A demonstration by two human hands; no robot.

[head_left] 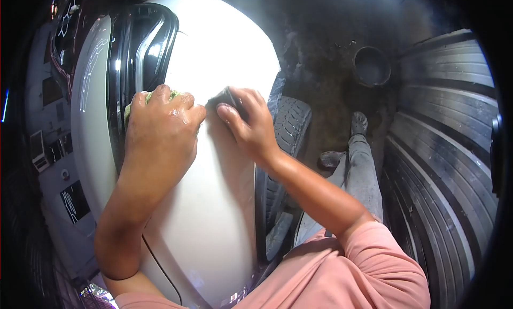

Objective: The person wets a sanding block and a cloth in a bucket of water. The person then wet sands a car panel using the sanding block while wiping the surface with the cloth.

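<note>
A white car body panel [214, 202] curves below me, wet-looking and bright toward its far end. My left hand [163, 119] is closed over a yellow-green sponge [173, 94] and presses it on the panel beside the dark window trim. To its right, my right hand [246, 116] grips a thin dark grey pad [227, 97] between thumb and fingers, against the panel's surface. The fingers of both hands look wet. Most of the sponge is hidden under my left hand.
A tyre [291, 127] stands just right of the panel. Farther right are a round bucket [371, 66] on the dark wet floor and a ribbed metal wall [443, 127]. My legs and shoes show below the bucket.
</note>
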